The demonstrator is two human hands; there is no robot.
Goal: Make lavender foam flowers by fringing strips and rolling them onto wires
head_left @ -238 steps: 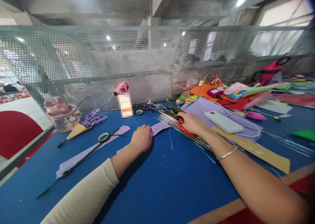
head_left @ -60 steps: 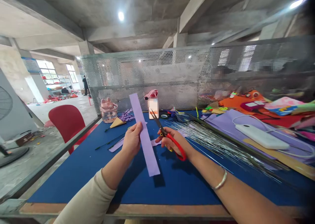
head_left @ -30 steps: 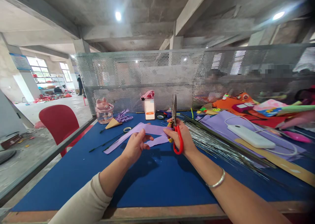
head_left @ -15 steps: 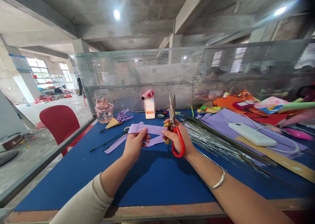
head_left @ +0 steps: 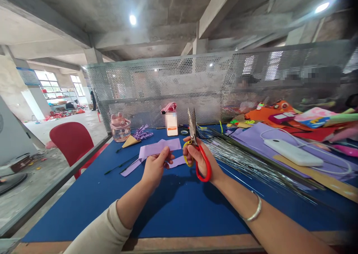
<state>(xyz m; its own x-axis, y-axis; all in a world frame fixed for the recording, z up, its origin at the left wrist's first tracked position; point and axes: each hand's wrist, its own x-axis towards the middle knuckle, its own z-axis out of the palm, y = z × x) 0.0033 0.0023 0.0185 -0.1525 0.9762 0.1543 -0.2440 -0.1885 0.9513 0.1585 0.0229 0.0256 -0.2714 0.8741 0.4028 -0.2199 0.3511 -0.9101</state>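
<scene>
Just beyond the wooden front edge of the blue table [head_left: 170,216], two hands work apart from each other, a silvery bracelet [head_left: 255,210] circling the right wrist. The left hand [head_left: 155,167] pinches a lilac paper strip [head_left: 152,148] between thumb and fingers, above the tabletop. The right hand [head_left: 201,156] grips red-and-yellow-handled scissors [head_left: 192,136], blades pointing up and slightly parted, just beside the strip's free end but not touching it. Another lilac piece [head_left: 178,162] lies between the hands. To the right spread thin silvery wires [head_left: 246,166], with a white device [head_left: 292,152] on purple sheets [head_left: 258,131] past them. Farther back stand a lit phone [head_left: 172,129] and a pink eared bottle [head_left: 121,129], then a perforated metal screen [head_left: 140,94]. Off left, beyond a red chair [head_left: 71,142], someone in dark clothes [head_left: 93,100] stands.
</scene>
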